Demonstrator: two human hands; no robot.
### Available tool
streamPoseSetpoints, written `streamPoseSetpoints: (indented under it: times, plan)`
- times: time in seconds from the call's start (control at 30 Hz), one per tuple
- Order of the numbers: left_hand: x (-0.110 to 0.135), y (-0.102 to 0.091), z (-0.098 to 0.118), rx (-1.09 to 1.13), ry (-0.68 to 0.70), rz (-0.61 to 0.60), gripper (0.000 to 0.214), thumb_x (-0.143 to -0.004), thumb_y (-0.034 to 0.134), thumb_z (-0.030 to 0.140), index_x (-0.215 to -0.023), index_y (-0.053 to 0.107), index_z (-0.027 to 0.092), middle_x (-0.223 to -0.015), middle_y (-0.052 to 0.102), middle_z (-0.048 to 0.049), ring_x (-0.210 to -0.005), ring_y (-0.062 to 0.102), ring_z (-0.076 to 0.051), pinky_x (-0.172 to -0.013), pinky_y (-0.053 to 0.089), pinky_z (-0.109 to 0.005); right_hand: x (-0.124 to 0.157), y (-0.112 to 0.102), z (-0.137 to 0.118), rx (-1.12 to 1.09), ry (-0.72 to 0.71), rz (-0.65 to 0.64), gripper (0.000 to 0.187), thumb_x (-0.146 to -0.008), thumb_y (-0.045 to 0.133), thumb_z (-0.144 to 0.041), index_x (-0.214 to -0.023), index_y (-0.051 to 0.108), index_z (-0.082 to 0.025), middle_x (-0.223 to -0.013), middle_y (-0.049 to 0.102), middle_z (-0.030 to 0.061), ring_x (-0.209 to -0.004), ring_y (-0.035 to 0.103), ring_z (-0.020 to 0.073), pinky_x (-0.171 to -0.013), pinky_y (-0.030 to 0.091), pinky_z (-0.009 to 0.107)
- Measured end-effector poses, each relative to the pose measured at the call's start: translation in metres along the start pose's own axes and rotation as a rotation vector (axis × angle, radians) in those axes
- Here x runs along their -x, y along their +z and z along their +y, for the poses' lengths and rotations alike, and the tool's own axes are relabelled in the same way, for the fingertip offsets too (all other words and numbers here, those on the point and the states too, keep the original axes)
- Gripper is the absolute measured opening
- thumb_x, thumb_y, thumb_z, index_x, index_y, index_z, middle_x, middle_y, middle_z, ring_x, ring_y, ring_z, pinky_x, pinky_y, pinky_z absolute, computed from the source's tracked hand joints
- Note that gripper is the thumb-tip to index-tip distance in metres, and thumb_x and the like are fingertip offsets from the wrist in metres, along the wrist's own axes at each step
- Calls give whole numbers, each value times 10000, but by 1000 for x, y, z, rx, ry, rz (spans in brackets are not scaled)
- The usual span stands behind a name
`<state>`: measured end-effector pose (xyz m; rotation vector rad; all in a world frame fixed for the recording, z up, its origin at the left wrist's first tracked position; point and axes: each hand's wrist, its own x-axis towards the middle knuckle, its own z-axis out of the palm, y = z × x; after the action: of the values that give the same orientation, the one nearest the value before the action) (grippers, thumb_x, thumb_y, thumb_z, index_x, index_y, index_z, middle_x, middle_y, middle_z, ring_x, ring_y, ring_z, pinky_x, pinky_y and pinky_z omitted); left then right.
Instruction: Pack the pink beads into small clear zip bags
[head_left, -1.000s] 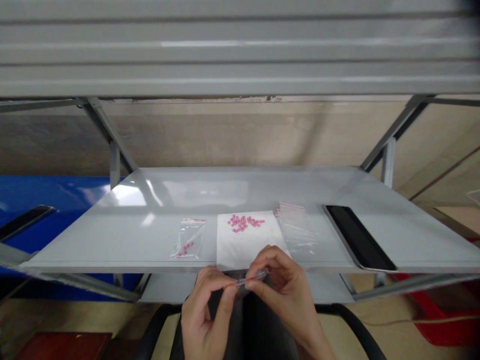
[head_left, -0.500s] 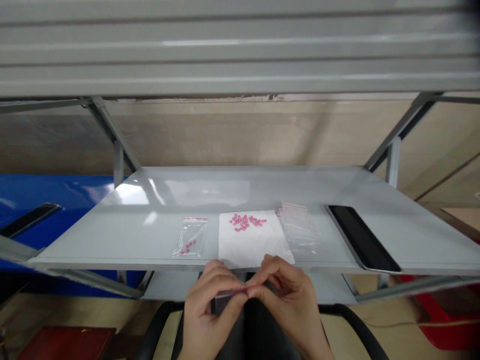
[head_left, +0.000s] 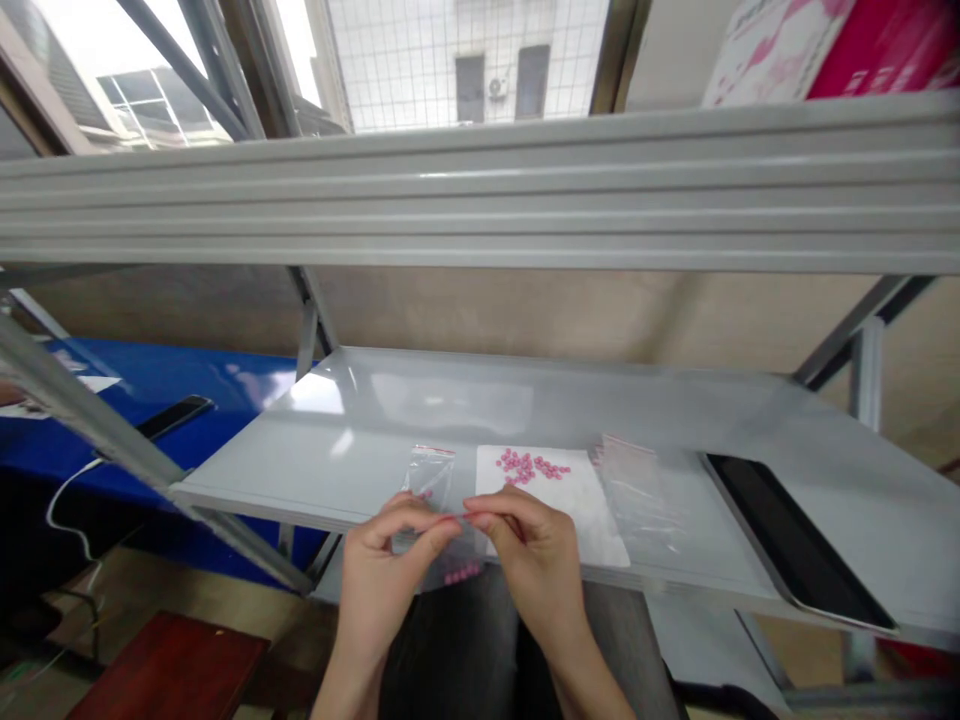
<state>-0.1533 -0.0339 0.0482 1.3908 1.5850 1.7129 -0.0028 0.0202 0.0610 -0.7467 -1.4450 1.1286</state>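
Note:
My left hand (head_left: 391,560) and my right hand (head_left: 529,545) pinch the top edge of a small clear zip bag (head_left: 439,573) between thumbs and forefingers. The bag hangs in front of the shelf edge, with several pink beads (head_left: 462,574) lying at its bottom. Behind my left hand, another zip bag (head_left: 431,470) lies flat, partly hidden, with pink pieces in it. Beyond my right hand a white sheet (head_left: 592,510) carries a loose pile of pink beads (head_left: 525,465). To its right lies a stack of clear zip bags (head_left: 637,485).
A black tablet (head_left: 795,540) lies at the right of the grey shelf (head_left: 420,395). Metal struts (head_left: 97,420) flank it. On the left, a blue table (head_left: 247,380) holds a phone (head_left: 176,415). A grey upper beam (head_left: 480,200) crosses above. A red-brown stool (head_left: 169,670) stands below left.
My view has tilted up and swung left, bringing the window into sight. Both hands have risen with the bag, and its beads now show below the fingers.

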Motion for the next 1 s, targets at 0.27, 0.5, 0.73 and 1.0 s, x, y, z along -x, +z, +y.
streamPoseSetpoints:
  times: [0.27,0.5,0.73,1.0]
  plan:
    - [-64,-11,-27,-87,-90,107,339,-850,634,444,-841,806,152,-809,809,-82,-768,734,-241,-730,555,-323,-56,27,24,107,17,-89,279,-869,589,-235,-1069,777,-186,-1017,805,99,-865,753,244,-851,580,398]
    - [-85,-2,-54,-404,-26,230,357,-814,659,408,-1044,768,158,-771,794,-79,-768,729,-285,-758,525,-371,-41,-41,17,308,-48,16,308,-901,551,-318,-1100,754,-200,-1082,789,98,-901,728,246,-808,579,381]
    - [-80,3,-42,-674,101,291,344,-888,567,304,-1129,727,117,-1096,745,-219,-1076,630,-419,-949,407,-556,-18,-159,13,654,-59,258,329,-905,525,-405,-1048,757,-221,-1091,783,101,-964,712,297,-900,536,452]
    - [-54,139,5,-530,506,-291,284,-922,622,226,-1191,708,257,-1179,767,-36,-1065,663,-249,-927,476,-390,-19,-198,31,973,-256,311,344,-858,582,-381,-1059,768,-173,-1076,773,153,-1046,677,346,-959,520,531]
